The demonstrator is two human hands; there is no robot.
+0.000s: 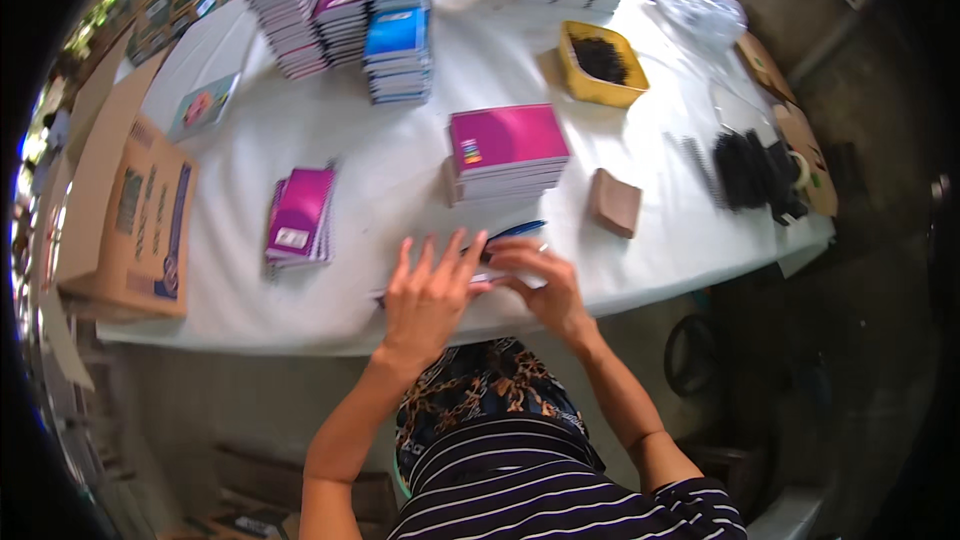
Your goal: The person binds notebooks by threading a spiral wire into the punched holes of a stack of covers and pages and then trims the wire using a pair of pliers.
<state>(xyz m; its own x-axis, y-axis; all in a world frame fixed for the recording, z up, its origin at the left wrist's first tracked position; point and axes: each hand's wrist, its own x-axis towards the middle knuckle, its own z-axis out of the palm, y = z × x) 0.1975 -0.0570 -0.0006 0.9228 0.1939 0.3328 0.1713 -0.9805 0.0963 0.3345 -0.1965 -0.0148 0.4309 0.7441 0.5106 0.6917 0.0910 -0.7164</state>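
Observation:
At the near edge of the white table, my left hand [428,292] lies flat with fingers spread over a thin notebook [482,281], mostly hidden beneath it. Close by, my right hand [548,285] has its fingers bent and drawn together at the notebook's right end; what they pinch is too small to make out. A slim blue tool or pen [520,228] lies just beyond my fingertips. Behind it rises a stack of purple-covered notebooks [510,140]. To the left sits a smaller pile of purple spiral notebooks [300,210].
A brown block [614,204] and a yellow tub [606,90] of small black pieces stand right. Farther right lie black spiral coils [750,170] and a clear plastic bag [697,5]. Blue notebook stacks [398,50] stand at the back, a cardboard box [135,215] at left.

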